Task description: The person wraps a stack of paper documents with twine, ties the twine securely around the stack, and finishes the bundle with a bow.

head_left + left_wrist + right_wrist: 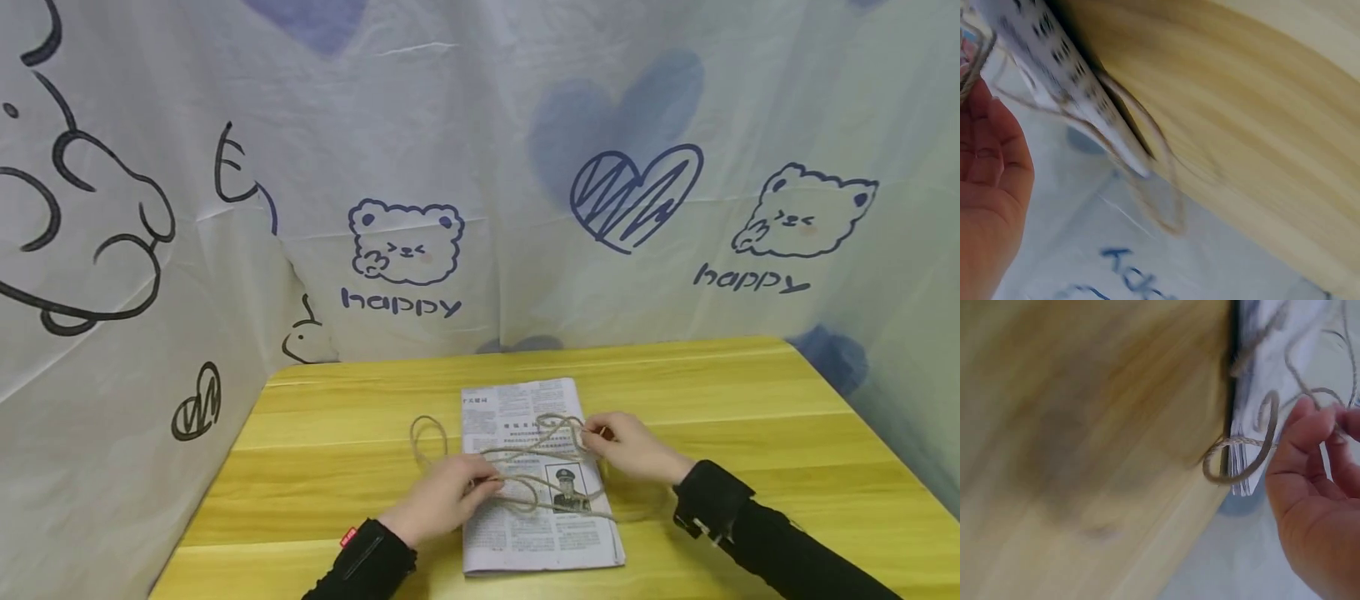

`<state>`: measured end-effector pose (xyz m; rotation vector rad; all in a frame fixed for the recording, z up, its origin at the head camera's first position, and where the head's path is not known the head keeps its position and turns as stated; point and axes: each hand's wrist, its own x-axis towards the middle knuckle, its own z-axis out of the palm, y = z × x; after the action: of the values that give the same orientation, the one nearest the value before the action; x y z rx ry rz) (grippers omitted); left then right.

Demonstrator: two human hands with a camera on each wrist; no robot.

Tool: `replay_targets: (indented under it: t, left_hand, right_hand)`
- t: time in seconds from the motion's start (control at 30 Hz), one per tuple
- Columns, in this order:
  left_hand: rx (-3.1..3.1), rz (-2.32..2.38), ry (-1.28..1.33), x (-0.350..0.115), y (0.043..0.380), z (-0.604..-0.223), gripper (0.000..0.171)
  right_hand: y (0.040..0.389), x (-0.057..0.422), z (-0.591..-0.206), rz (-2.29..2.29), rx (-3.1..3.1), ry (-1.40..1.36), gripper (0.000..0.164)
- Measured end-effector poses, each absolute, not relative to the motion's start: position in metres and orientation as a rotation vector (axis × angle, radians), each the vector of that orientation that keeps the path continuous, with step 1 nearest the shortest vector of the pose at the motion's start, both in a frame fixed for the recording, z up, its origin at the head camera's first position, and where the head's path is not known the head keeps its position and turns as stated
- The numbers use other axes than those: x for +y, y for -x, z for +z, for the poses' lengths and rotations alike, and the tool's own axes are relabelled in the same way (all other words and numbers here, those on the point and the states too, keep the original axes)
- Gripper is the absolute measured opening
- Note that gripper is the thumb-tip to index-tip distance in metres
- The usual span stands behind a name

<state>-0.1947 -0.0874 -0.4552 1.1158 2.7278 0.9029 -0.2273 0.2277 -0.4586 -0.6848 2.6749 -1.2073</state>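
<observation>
A folded newspaper stack [525, 537] lies on the table, its front printed with text and a small portrait. Thin brown twine [532, 452] runs across it in loose loops, and one loop sticks out past the left edge. My left hand [442, 498] is over the paper's left side and pinches the twine between thumb and fingers. At the right edge, my right hand [637, 447] pinches another part of the twine. In the right wrist view a curl of twine [1235, 480] hangs beside the paper's layered edge. Whether twine passes beneath the stack is hidden.
The yellow wood-grain table [337, 450] extends on both sides of the newspaper. A pale cloth [495, 167] with drawn bears and hearts hangs behind the table and along its sides.
</observation>
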Motion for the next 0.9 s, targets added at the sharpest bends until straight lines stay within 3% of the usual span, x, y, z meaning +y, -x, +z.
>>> replay_targets:
  t: [0.3,0.63,0.9]
  left_hand:
    - [2.639,1.355,-0.685,-0.154,0.209,-0.433,0.027]
    - [2.574,1.735,-0.206,-0.224,0.212,-0.407,0.033]
    - [2.86,1.365,-0.074,-0.275,0.215,-0.397,0.038]
  right_hand:
    - [0.223,0.263,-0.441,-1.708,2.328,0.429,0.035]
    - [0.22,0.316,-0.437,-2.039,2.025,0.241,0.032]
    - [0.219,0.369,-0.45,-1.962,2.286,0.187,0.035]
